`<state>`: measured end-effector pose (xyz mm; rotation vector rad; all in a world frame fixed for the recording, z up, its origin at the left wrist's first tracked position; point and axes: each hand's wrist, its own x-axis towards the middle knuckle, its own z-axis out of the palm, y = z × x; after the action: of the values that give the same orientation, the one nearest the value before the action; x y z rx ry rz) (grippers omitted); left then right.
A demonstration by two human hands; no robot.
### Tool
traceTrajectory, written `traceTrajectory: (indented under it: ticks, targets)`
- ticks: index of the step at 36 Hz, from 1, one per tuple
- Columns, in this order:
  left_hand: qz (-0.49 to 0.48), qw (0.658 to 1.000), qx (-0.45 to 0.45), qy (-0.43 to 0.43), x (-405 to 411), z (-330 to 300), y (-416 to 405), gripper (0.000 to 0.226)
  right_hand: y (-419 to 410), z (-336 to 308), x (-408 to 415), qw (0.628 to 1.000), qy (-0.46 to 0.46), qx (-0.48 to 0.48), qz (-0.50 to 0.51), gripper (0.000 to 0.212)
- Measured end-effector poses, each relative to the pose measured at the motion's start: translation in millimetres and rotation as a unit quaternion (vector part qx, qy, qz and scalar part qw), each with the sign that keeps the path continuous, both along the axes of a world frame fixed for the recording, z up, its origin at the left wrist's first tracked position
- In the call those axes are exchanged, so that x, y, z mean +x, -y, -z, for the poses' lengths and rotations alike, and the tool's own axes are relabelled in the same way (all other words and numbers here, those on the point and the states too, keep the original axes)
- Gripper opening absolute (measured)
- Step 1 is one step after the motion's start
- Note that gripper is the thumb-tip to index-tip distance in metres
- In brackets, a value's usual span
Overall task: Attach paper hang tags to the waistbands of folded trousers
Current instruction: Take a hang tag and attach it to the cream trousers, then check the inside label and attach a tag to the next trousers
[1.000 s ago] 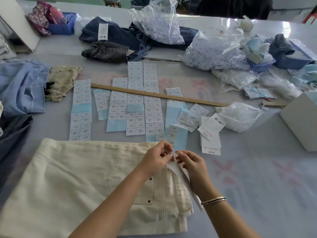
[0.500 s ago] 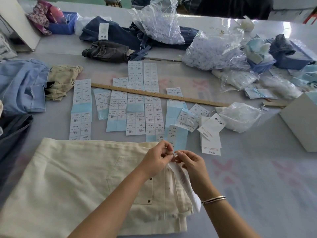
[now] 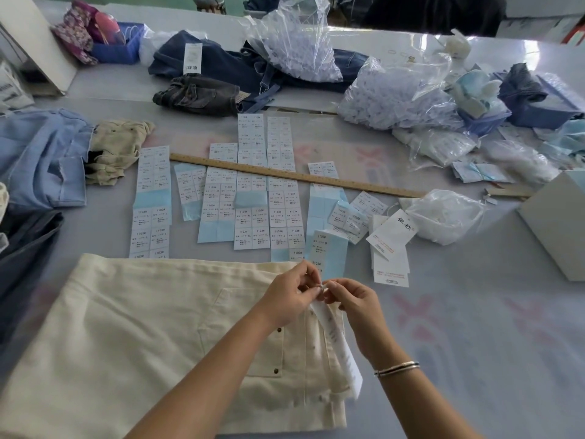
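Cluttered grey surface (image 3: 443, 327): left hand (image 3: 291, 296) and right hand (image 3: 354, 299) pinch the hang tag (image 3: 335, 337) fastener over cream trousers (image 3: 142, 327); a fingertip slip could drop it unfastened.

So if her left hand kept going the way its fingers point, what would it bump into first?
Almost at once, the right hand: the left hand points rightward at it, fingertips nearly meeting over the hang tag. Depth is uncertain.

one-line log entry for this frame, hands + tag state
step: tying tag | left hand: pinches tag string | right hand: pinches tag string | hang tag: hangs over waistband of cream trousers | spare tags: on table
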<state>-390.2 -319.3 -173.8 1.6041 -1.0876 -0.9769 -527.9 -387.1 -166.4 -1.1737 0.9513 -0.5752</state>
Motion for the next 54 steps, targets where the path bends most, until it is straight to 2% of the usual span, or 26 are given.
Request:
traceTrajectory:
  ticks: [5, 11, 17, 22, 26, 29, 32, 34, 36, 39, 40, 42, 45, 47, 49, 51, 54]
  targets:
    - [-0.004, 1.0, 0.001, 0.008, 0.6, 2.0, 0.0, 0.02, 2.4, -1.1, -0.7, 0.999, -0.02, -0.007, -0.024, 0.013]
    - [-0.016, 0.998, 0.003, -0.064, -3.3, 3.0, 2.4, 0.017, 4.7, -2.7, -2.2, 1.0, -0.008, 0.004, -0.016, 0.013]
    - [-0.085, 0.991, 0.019, -0.099, -13.0, 8.1, 8.8, 0.018, 4.2, -0.2, -0.4, 1.0, -0.008, 0.002, 0.01, 0.016]
    - [-0.082, 0.996, 0.024, 0.022, -16.3, 6.3, 15.3, 0.01, 2.7, 8.2, 5.5, 0.994, -0.066, -0.047, 0.068, 0.012]
    - [-0.107, 0.988, 0.014, 0.113, 10.3, 6.1, 0.2, 0.013, 2.3, 7.1, 11.9, 0.988, -0.072, -0.042, 0.134, 0.017]
    - [-0.104, 0.974, 0.051, 0.197, 45.4, 11.4, -29.5, 0.011, -6.4, -1.4, 27.7, 0.989, -0.063, -0.066, 0.114, 0.019]
    - [-0.102, 0.962, 0.08, 0.242, 74.9, 17.0, -58.9, 0.014, -26.0, -7.4, 52.4, 0.991, -0.071, -0.106, 0.044, 0.022]
    - [-0.142, 0.947, 0.094, 0.274, 99.1, 18.1, -80.8, 0.016, -42.9, -10.3, 68.7, 0.989, -0.075, -0.131, -0.007, 0.024]
    - [-0.223, 0.915, 0.137, 0.308, 131.0, 19.5, -112.6, 0.024, -60.6, -12.4, 81.4, 0.984, -0.071, -0.154, -0.059, 0.027]
    - [-0.371, 0.823, 0.27, 0.334, 187.4, 29.1, -181.5, 0.045, -84.3, -12.8, 94.0, 0.968, -0.088, -0.191, -0.134, 0.029]
    - [-0.402, 0.799, 0.311, 0.32, 203.8, 34.6, -205.6, 0.053, -91.1, -11.8, 97.5, 0.962, -0.096, -0.206, -0.152, 0.029]
    - [-0.445, 0.786, 0.365, 0.226, 227.9, 42.6, -245.7, 0.069, -103.8, -9.6, 104.0, 0.95, -0.115, -0.231, -0.175, 0.029]
    - [-0.442, 0.806, 0.384, 0.086, 245.7, 46.6, -280.7, 0.077, -123.6, -7.7, 117.5, 0.938, -0.133, -0.235, -0.217, 0.03]
    - [-0.403, 0.823, 0.398, 0.045, 250.6, 42.9, -291.4, 0.069, -137.5, -8.4, 129.9, 0.925, -0.138, -0.238, -0.262, 0.03]
    - [-0.364, 0.854, 0.372, 0.002, 248.4, 26.4, -290.6, 0.05, -151.1, -14.0, 143.2, 0.892, -0.144, -0.293, -0.314, 0.028]
    - [-0.319, 0.89, 0.324, 0.014, 242.2, -1.9, -279.8, 0.031, -162.7, -24.1, 156.4, 0.848, -0.129, -0.366, -0.362, 0.031]
    - [-0.248, 0.934, 0.241, 0.091, 225.0, -62.8, -250.4, 0.04, -172.9, -44.4, 178.0, 0.772, -0.11, -0.472, -0.411, 0.067]
